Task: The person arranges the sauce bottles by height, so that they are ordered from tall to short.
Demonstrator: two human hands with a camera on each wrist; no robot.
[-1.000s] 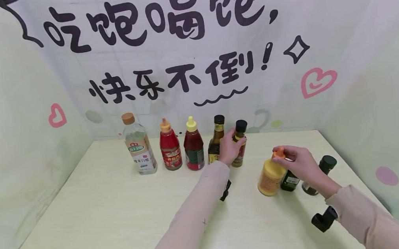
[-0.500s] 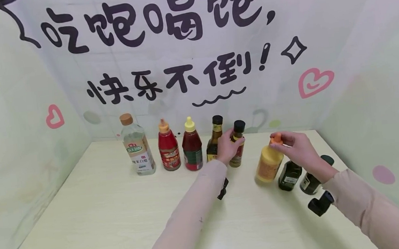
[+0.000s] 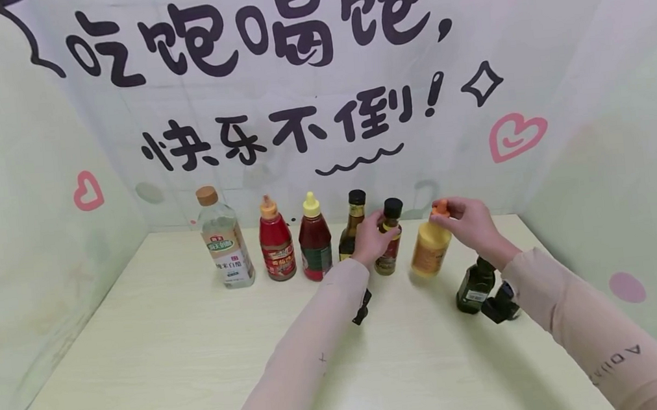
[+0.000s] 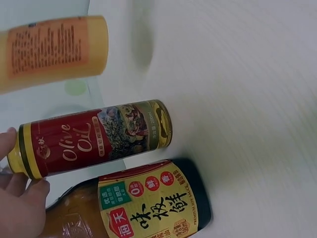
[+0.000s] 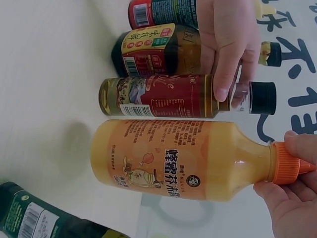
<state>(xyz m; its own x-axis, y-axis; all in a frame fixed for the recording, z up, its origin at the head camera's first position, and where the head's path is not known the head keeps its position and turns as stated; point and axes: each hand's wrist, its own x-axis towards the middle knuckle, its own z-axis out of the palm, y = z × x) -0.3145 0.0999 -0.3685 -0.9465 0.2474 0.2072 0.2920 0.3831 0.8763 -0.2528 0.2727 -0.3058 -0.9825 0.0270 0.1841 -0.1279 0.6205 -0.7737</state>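
Note:
My left hand (image 3: pixel 371 243) grips the neck of a small olive oil bottle (image 4: pixel 74 144), which stands upright at the back of the table. Pinched by its orange cap in my right hand (image 3: pixel 473 221) is a yellow honey mustard bottle (image 5: pixel 163 161). It hangs slightly tilted, just right of the olive oil, its base close over the table. On the olive oil's left stands a soy sauce bottle (image 4: pixel 148 203), partly covered by my left hand in the head view.
Further left, a white vinegar bottle (image 3: pixel 227 249), a ketchup bottle (image 3: pixel 277 248) and a dark red squeeze bottle (image 3: pixel 316 248) with a yellow cap stand in line. A dark green bottle (image 3: pixel 473 290) is at the right; another dark bottle beside it is mostly hidden. Cloth walls enclose the table.
My right hand has lifted the honey mustard bottle off the table and carried it back and left, towards the olive oil bottle. The left hand keeps its hold and place.

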